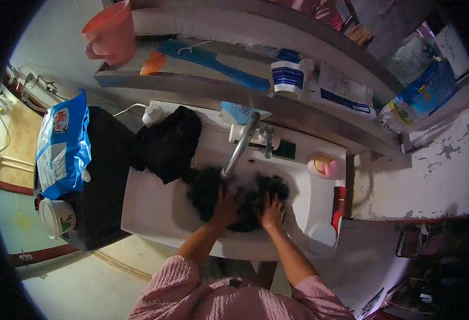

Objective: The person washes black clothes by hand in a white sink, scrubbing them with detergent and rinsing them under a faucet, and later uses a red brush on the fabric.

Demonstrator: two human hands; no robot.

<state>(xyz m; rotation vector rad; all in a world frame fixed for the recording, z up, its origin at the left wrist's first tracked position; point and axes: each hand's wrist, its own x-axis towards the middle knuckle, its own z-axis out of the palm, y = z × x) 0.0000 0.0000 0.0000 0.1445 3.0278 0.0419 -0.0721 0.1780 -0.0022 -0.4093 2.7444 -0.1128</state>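
Observation:
A black garment (pixel 242 194) lies bunched in the basin of a white sink (pixel 154 208), under the metal tap (pixel 239 149). My left hand (pixel 225 208) presses down on the cloth's left part, fingers closed into it. My right hand (pixel 272 210) rests on its right part with fingers spread and gripping the fabric. A second black cloth (pixel 167 144) is draped over the sink's back left rim. Both forearms come up from pink sleeves at the bottom edge.
A blue and white bag (pixel 62 146) and a white tub (pixel 55 217) sit on a black stand left of the sink. The shelf above holds a pink mug (pixel 111 33), a blue brush (pixel 213 63) and a white jar (pixel 288 76). A soap dish (pixel 324 166) sits at the right.

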